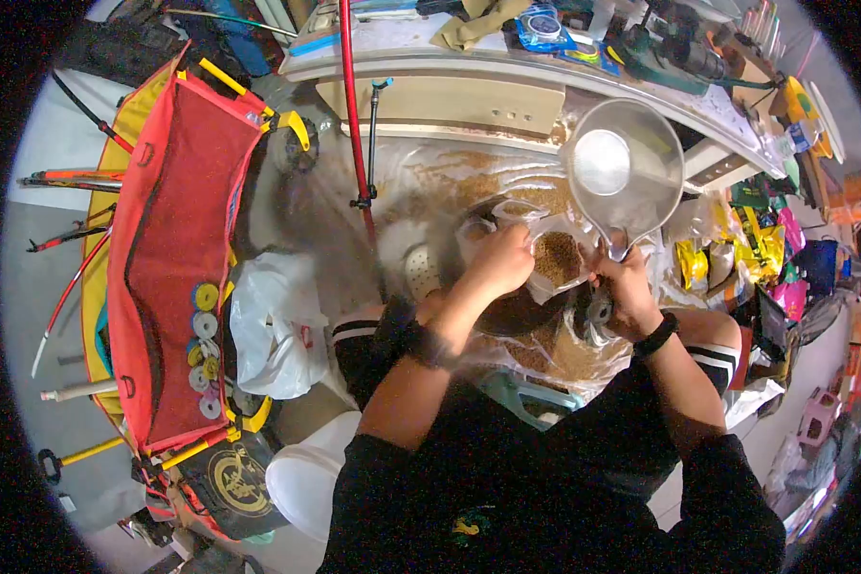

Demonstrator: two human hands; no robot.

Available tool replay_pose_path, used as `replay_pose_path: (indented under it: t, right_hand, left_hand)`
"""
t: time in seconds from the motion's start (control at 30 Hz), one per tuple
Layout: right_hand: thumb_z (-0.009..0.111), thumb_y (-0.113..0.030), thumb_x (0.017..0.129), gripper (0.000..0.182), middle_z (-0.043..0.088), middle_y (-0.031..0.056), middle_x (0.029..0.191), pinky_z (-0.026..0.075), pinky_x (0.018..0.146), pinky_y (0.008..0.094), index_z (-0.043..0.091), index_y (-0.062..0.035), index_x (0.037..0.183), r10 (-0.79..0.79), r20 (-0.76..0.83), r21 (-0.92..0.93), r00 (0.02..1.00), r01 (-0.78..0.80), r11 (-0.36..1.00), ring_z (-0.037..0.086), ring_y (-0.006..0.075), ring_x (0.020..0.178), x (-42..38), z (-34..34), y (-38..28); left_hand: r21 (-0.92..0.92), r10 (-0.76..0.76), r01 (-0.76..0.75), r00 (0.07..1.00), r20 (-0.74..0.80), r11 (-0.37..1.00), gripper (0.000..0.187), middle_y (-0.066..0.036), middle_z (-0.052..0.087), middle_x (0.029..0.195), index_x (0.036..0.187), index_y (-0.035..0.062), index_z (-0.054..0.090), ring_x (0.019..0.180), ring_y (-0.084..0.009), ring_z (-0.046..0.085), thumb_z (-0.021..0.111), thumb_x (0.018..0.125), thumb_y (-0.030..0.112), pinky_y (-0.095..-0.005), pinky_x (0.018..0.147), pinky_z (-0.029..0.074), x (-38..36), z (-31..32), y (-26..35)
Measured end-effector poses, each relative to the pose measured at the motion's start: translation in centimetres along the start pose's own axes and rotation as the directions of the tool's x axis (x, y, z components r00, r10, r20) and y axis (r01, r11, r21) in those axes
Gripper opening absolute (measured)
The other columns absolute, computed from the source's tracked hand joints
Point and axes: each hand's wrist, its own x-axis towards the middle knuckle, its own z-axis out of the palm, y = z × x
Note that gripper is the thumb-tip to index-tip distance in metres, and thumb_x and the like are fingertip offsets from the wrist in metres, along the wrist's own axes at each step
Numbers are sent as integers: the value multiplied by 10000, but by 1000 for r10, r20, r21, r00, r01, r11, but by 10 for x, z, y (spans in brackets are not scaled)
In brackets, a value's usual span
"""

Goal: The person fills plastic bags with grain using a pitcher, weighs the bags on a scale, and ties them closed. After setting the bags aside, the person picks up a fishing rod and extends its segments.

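A clear plastic bag (551, 289) stands in front of me, with brown grain-like pellets (557, 254) showing in its mouth. At the bag's left edge, my left hand (503, 258) is closed, its fingers pinching the plastic. My right hand (628, 289) is wrapped round the handle of a large round grey dipper (649, 143), beside the bag's right edge. The dipper's bowl tips toward me, and a pale disc shows at its bottom. Below the bag, more brown pellets (574, 356) lie on plastic sheeting; a dark round container (517, 314) is partly hidden under the bag.
A red fabric carrier (177, 258) with a yellow frame and several tape rolls stands left. Beside it sit a white plastic bag (275, 320) and a white bucket (301, 488). A red pole (350, 105) rises before the cluttered desk (411, 62). Colourful packets (756, 244) lie right.
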Motion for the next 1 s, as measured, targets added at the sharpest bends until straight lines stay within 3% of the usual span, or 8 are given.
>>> replay_pose_path:
  t: [0.3, 0.37, 0.47, 0.53, 0.63, 0.83, 0.87, 1.0]
  right_hand:
    - [578, 46, 718, 146, 552, 39, 623, 415, 483, 258, 489, -50, 784, 75, -19, -117, 997, -77, 990, 542, 131, 534, -6, 12, 9]
    - [599, 22, 732, 139, 550, 37, 621, 414, 479, 259, 487, -51, 770, 80, -26, -175, 996, -83, 981, 538, 127, 528, -7, 18, 4]
    - [646, -43, 763, 167, 521, 20, 614, 396, 473, 256, 481, -49, 745, 70, -21, -280, 997, -74, 957, 498, 107, 512, -9, 25, -7]
    - [664, -81, 786, 191, 494, 0, 610, 371, 465, 259, 484, -39, 741, -97, 22, -453, 995, 96, 886, 451, 87, 509, -8, 21, -5]
    - [657, -91, 796, 177, 487, -11, 624, 363, 484, 258, 497, -27, 754, -146, 73, -591, 987, 161, 791, 432, 77, 533, -10, 22, -18]
    - [555, -186, 901, 180, 554, 21, 693, 402, 583, 245, 526, -11, 869, -10, 48, -327, 999, 25, 945, 504, 95, 638, -9, 4, -34]
    - [466, -240, 951, 223, 554, 28, 712, 430, 564, 250, 483, -19, 968, -89, 177, -409, 980, 155, 899, 541, 112, 621, -5, -8, -27]
    - [491, -171, 930, 177, 593, 50, 732, 428, 615, 277, 525, 1, 904, -85, 171, -325, 982, 138, 936, 544, 123, 674, -28, -5, -47]
  left_hand:
    - [-193, 37, -33, 999, 18, 981, 174, -210, 598, 793, 811, 23, 556, 789, -378, 576, 478, 828, 178, -444, 670, 435, -1, -2, -3]
    - [-278, 54, -49, 999, 10, 959, 151, -160, 598, 758, 847, -7, 564, 728, -251, 566, 517, 808, 131, -358, 656, 426, 0, -5, -5]
    - [-173, -4, 15, 998, 63, 985, 153, -152, 596, 781, 863, -13, 557, 757, -241, 564, 521, 809, 125, -355, 674, 430, -1, -9, -5]
    - [-160, -20, 26, 999, 39, 987, 153, -150, 596, 777, 855, -17, 555, 757, -240, 565, 521, 809, 124, -357, 677, 432, -2, -7, -5]
    - [-173, 1, -3, 1000, -11, 985, 149, -145, 589, 746, 832, -21, 556, 730, -235, 560, 518, 808, 120, -359, 667, 431, 1, -1, -13]
    - [-208, 21, -24, 1000, -19, 978, 127, -105, 568, 668, 780, -19, 563, 656, -199, 522, 501, 795, 91, -356, 623, 413, 9, -2, -22]
    - [-205, 49, -55, 998, -34, 977, 122, -90, 564, 660, 770, -18, 562, 650, -187, 511, 497, 791, 83, -351, 615, 407, 9, -3, -22]
    - [-230, -77, 76, 997, 2, 970, 108, -76, 564, 677, 773, -16, 556, 666, -178, 507, 495, 790, 71, -343, 616, 404, 14, -16, -17]
